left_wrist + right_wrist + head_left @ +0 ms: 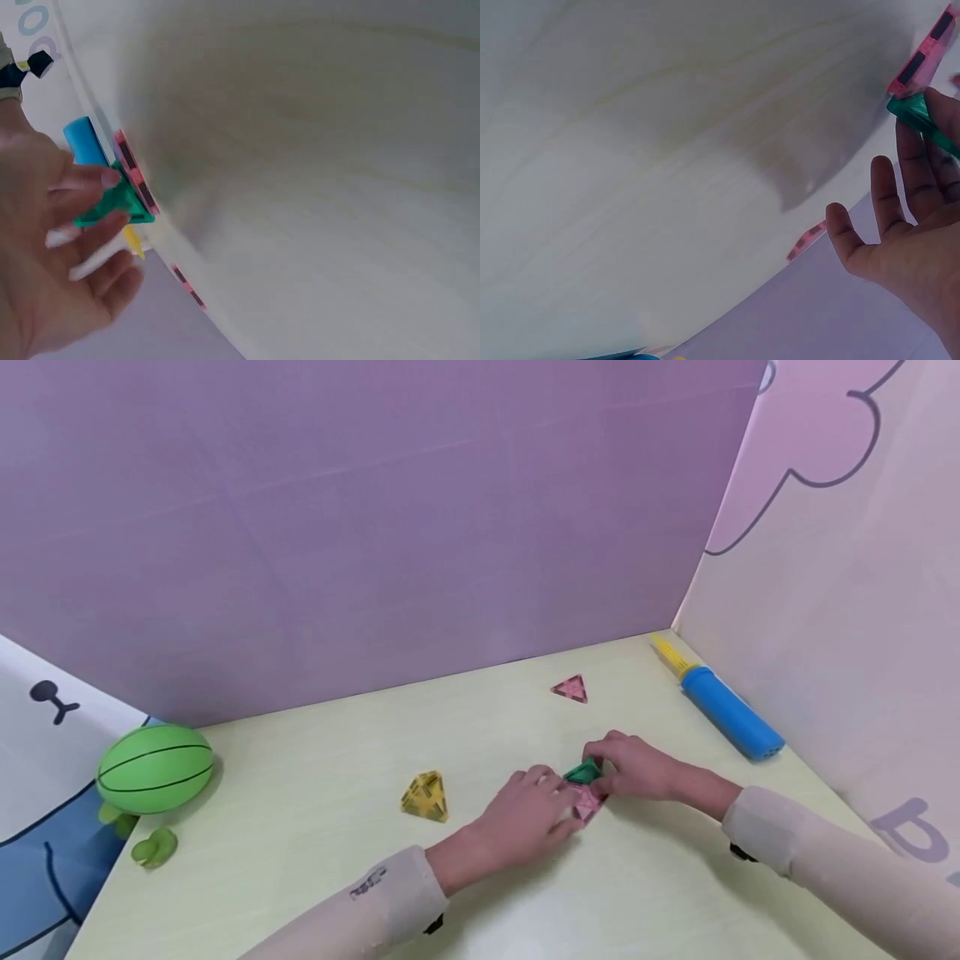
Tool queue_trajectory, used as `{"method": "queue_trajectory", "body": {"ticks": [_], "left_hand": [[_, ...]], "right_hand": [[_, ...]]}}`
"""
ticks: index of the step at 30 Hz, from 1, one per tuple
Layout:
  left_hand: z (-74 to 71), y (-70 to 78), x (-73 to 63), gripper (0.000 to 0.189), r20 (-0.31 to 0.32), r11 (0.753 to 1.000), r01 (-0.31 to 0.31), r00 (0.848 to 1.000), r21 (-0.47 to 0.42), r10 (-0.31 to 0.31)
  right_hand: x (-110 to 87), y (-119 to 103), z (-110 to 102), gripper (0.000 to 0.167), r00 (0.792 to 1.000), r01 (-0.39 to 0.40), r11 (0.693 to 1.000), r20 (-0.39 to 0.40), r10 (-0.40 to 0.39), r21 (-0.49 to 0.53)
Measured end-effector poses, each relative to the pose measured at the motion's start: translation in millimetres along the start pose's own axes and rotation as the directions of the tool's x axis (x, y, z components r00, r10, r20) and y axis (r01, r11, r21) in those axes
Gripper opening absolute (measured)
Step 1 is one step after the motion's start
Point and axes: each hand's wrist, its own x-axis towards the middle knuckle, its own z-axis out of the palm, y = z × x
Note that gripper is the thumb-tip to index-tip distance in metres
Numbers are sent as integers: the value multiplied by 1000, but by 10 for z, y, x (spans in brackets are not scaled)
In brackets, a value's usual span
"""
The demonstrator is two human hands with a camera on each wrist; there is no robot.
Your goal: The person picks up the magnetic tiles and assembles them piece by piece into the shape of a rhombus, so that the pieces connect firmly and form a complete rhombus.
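Observation:
Between thumb and fingers, my right hand (637, 767) pinches a green triangular magnetic tile (583, 772). In the right wrist view that green tile (915, 116) meets the edge of a pink tile, and the other right fingers are spread. The pink triangular tile (587, 803) lies on the table just below the green one in the head view. My left hand (521, 822) is at its left side, fingers loosely bent and spaced apart. From the left wrist, one fingertip (110, 178) overlaps the green tile beside the pink edge (136, 172).
A yellow triangular tile shape (426, 797) sits left of my left hand. Another pink triangle (572, 688) lies farther back. At the right is a blue pump (731, 714) with a yellow nozzle. A green ball-shaped balloon (155, 768) and a small green object (155, 848) lie far left.

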Motion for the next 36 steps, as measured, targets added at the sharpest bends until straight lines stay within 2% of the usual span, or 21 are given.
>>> {"method": "queue_trajectory", "body": {"ticks": [3,5,8,11,17,24,27,31,36], "left_hand": [[5,-51,52,35,-67,990,134,988,-48,-137],[11,-79,99,34,-62,976,199,977,-93,-205],[21,-104,183,37,-33,955,250,966,-163,-258],[31,-116,270,38,-20,951,255,965,-176,-262],[64,-140,372,35,-7,962,228,973,-154,-232],[119,-184,397,25,-16,960,216,975,-177,-223],[130,-200,377,22,-36,965,202,977,-166,-210],[139,-209,332,22,-56,972,200,977,-123,-208],[145,-208,252,21,-50,963,249,966,-104,-255]], "right_hand": [[4,10,14,15,1000,2,1000,8,-2,-4],[7,21,28,15,1000,4,1000,9,-3,-14],[13,38,46,15,1000,14,1000,7,-14,-23],[21,50,60,15,999,32,999,6,-32,-16],[31,49,82,16,999,40,999,18,-40,-20],[24,24,-8,17,996,19,1000,91,-20,10],[27,35,-111,29,994,4,1000,107,-6,21],[94,110,-276,55,999,-37,999,38,37,10],[334,307,-369,45,992,-70,994,-106,61,-78]]}}
